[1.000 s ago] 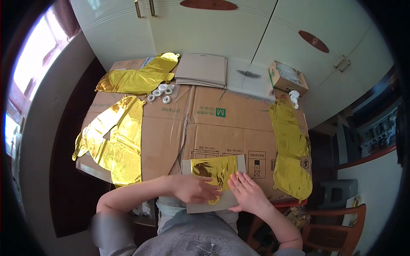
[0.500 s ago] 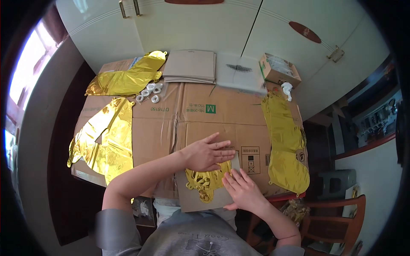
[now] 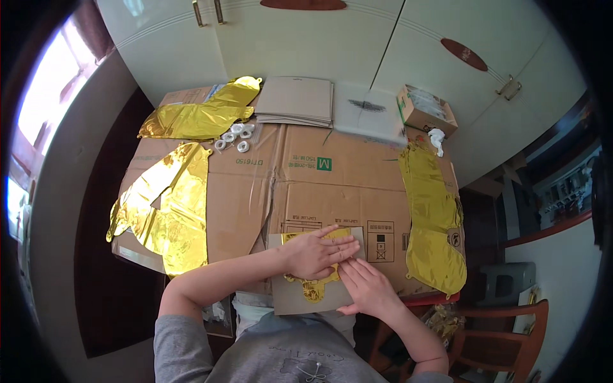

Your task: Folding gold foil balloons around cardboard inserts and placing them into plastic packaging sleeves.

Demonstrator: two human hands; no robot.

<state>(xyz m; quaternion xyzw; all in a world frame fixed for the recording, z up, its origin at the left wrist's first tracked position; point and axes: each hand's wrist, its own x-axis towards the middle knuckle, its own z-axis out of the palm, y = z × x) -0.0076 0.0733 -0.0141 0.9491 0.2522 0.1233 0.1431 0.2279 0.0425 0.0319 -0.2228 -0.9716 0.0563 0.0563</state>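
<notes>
A grey card sheet (image 3: 300,300) lies at the near edge of the cardboard-covered table (image 3: 306,185), with a small flat gold foil balloon (image 3: 314,288) on it. My left hand (image 3: 314,254) lies flat on top of the balloon, fingers spread toward the right. My right hand (image 3: 364,287) rests beside it on the sheet's right part, fingertips touching the left hand's fingers and the foil. Both palms press down; neither grips anything.
Flat gold foil balloons lie at the left (image 3: 167,207), back left (image 3: 201,115) and right (image 3: 434,217). Small white tape rolls (image 3: 233,136), a stack of grey card sheets (image 3: 300,101), a clear bag (image 3: 370,115) and an open carton (image 3: 424,108) sit at the back. White cupboards stand behind; a wooden chair (image 3: 504,332) at right.
My left hand slid from the sheet's lower left up over the balloon and now lies flat on it. My right hand stayed on the sheet's right side. The view shifted slightly.
</notes>
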